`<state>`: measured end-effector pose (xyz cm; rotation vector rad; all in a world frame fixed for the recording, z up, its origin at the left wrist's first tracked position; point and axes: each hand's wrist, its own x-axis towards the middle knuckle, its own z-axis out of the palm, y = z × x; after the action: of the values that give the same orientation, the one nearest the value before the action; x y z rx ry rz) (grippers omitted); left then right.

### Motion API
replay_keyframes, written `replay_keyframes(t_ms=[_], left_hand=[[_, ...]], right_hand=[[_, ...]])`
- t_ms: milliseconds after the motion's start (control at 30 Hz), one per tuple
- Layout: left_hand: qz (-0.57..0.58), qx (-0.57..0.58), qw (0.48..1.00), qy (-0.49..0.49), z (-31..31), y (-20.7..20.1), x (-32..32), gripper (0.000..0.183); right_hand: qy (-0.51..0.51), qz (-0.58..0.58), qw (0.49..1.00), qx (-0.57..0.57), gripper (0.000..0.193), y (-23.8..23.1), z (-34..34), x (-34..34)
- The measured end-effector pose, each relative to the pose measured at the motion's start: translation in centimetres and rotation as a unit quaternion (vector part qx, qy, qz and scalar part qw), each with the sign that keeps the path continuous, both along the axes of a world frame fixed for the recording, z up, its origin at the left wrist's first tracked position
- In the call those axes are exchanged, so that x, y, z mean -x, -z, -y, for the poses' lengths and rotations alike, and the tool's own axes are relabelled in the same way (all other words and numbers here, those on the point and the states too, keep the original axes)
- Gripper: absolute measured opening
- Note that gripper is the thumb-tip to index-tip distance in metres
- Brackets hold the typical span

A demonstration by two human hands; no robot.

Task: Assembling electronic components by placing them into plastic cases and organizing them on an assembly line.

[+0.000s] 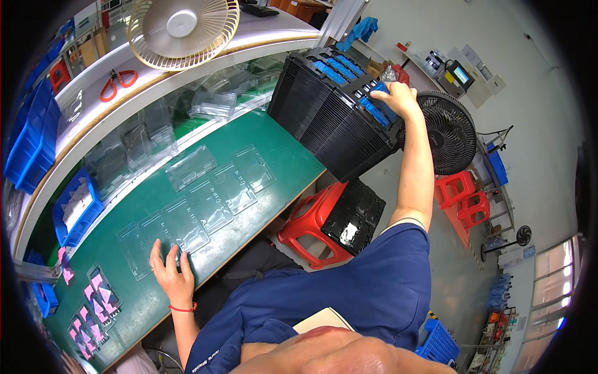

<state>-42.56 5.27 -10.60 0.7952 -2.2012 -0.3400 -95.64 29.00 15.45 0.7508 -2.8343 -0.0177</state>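
My left hand (171, 274) lies with fingers spread at the near edge of a row of clear plastic blister trays (207, 206) on the green table. It touches or hovers just over the trays at the row's left end and holds nothing. To the right, my right arm is stretched out to the top of a tall stack of black trays (311, 118). There my right hand (398, 100) has thumb and fingers closed around a blue piece (389, 112); part of the grip is hidden. More blue pieces (339, 67) lie in rows in the top tray.
Pink-and-black parts (93, 311) lie at the table's left end, near a blue bin (78, 209). Clear cases (149, 134) are piled under the shelf, which carries red-handled scissors (118, 84) and a fan (182, 25). A red stool (317, 227) and a black fan (442, 132) stand right.
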Motion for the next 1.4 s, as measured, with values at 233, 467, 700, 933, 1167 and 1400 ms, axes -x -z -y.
replay_keyframes(t_ms=[233, 467, 700, 933, 1167, 1400], left_hand=[[-0.009, -0.007, 1.0, -0.002, -0.1, 0.0, 0.0, 0.018], [-0.021, 0.002, 1.0, -0.014, -0.1, 0.2, -0.2, 0.012], [-0.013, 0.025, 1.0, -0.011, 0.0, 0.3, -0.2, 0.01], [-0.023, 0.031, 0.998, -0.059, -0.2, 0.4, -0.1, 0.008], [-0.015, 0.032, 0.998, -0.048, 0.0, 0.6, 0.3, 0.007], [-0.015, 0.031, 0.998, -0.049, -0.2, 0.2, -0.1, 0.007]], right_hand=[[-0.066, 0.032, 0.995, 0.067, 0.064, 1.3, 0.5, -2.4], [-0.108, 0.142, 0.981, 0.08, 0.062, 0.6, 1.0, -1.1], [-0.068, -0.034, 0.99, 0.12, 0.069, -1.6, 7.2, 8.6], [-0.082, 0.048, 0.994, 0.045, 0.074, 0.9, 11.1, 13.5], [-0.047, 0.053, 0.997, 0.037, 0.086, 0.6, 11.8, 13.3], [-0.062, -0.026, 0.996, -0.056, 0.079, -1.2, 12.6, 8.2]])
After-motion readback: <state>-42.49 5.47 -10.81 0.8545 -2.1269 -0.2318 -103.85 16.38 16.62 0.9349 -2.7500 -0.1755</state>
